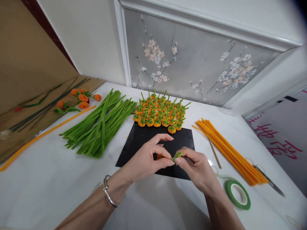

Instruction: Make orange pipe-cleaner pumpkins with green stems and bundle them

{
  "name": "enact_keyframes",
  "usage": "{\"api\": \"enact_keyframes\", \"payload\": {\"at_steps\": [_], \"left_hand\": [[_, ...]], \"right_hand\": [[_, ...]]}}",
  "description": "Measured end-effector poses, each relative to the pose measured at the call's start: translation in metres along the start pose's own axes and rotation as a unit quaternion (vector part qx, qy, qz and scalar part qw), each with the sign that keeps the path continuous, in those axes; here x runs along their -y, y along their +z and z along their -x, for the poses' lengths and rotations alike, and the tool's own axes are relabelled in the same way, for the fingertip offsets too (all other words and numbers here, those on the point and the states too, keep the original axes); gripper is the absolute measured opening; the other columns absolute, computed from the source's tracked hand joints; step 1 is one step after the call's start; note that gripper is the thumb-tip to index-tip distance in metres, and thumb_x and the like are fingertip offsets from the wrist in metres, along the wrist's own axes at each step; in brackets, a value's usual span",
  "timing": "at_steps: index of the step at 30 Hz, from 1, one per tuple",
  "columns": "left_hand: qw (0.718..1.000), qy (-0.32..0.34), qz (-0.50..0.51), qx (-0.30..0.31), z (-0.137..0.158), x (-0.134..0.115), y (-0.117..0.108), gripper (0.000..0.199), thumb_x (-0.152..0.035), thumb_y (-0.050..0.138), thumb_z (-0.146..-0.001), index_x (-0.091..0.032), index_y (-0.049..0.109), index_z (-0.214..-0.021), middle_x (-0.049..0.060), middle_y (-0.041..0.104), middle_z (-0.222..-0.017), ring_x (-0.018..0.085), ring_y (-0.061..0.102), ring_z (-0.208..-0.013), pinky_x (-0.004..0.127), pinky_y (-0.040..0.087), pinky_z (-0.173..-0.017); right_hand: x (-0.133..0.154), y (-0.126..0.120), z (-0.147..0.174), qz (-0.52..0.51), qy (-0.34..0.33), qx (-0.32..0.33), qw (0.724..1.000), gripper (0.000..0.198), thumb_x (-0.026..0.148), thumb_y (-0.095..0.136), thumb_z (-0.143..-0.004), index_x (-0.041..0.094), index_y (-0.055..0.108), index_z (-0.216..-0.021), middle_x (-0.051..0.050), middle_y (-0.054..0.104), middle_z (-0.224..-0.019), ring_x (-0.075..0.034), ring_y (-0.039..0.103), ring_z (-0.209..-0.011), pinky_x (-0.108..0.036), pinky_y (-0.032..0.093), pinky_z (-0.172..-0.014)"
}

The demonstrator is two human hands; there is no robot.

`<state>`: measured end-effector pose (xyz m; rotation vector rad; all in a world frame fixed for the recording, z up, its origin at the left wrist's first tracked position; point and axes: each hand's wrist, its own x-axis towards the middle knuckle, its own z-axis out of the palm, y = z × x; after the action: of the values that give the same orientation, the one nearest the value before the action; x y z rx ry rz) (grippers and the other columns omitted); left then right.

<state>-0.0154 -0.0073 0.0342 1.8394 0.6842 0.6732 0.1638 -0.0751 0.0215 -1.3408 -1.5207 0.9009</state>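
Over a black mat (134, 143), my left hand (146, 156) pinches one end of a short green pipe cleaner (177, 155) between thumb and index finger; its other fingers are loosely curled. The thumb and fingertips of my right hand (198, 166) close on the same piece from the right. A bit of orange (159, 156) shows behind my left fingers, mostly hidden, and I cannot tell whether it joins the green piece. Just beyond the hands, many small orange pipe-cleaner balls with green stems (160, 111) stand packed together.
Green pipe cleaners (100, 124) lie in a pile at left, near finished orange flowers (83, 105) and one long orange pipe cleaner (48, 134). To the right are an orange bundle (230, 150), a thin stick (215, 153), scissors (271, 182) and green tape (229, 195).
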Motion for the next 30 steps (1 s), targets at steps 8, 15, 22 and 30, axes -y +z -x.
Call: {"api": "enact_keyframes", "payload": {"at_steps": [8, 15, 22, 30], "left_hand": [[0.994, 0.023, -0.105, -0.031, 0.003, -0.001, 0.005, 0.012, -0.015, 0.062, -0.081, -0.017, 0.063, -0.070, 0.005, 0.046, -0.132, 0.021, 0.052, -0.119, 0.041, 0.033, -0.110], [0.985, 0.013, -0.161, -0.067, 0.005, -0.002, 0.010, 0.015, -0.013, 0.056, -0.082, -0.016, 0.060, -0.068, 0.007, 0.047, -0.130, 0.024, 0.050, -0.118, 0.039, 0.041, -0.099], [0.985, -0.106, 0.107, 0.089, 0.000, -0.003, -0.001, 0.029, -0.030, 0.047, -0.092, -0.017, 0.071, -0.083, 0.006, 0.059, -0.117, 0.018, 0.057, -0.102, 0.028, 0.045, -0.083], [0.937, -0.144, 0.300, 0.112, -0.003, 0.017, 0.003, 0.012, -0.024, 0.068, -0.078, -0.017, 0.077, -0.083, 0.008, 0.061, -0.115, 0.016, 0.057, -0.091, 0.029, 0.043, -0.083]], "right_hand": [[0.000, 0.001, 0.000, 0.028, -0.007, -0.011, 1.000, 0.017, 0.029, 0.059, -0.087, 0.019, 0.064, -0.073, 0.000, 0.058, -0.069, -0.013, 0.052, -0.064, -0.023, 0.041, -0.059], [0.001, 0.006, 0.001, 0.132, -0.075, -0.047, 0.987, 0.015, 0.021, 0.052, -0.090, 0.020, 0.062, -0.079, -0.001, 0.059, -0.073, -0.015, 0.054, -0.068, -0.027, 0.042, -0.064], [-0.001, 0.002, 0.000, 0.101, -0.114, -0.040, 0.988, 0.018, 0.015, 0.050, -0.090, 0.021, 0.061, -0.077, -0.002, 0.063, -0.075, -0.016, 0.057, -0.072, -0.029, 0.043, -0.069], [-0.005, 0.005, -0.002, 0.055, -0.131, -0.037, 0.989, 0.016, 0.014, 0.055, -0.088, 0.022, 0.065, -0.080, -0.001, 0.063, -0.072, -0.015, 0.056, -0.070, -0.027, 0.044, -0.065]]}}
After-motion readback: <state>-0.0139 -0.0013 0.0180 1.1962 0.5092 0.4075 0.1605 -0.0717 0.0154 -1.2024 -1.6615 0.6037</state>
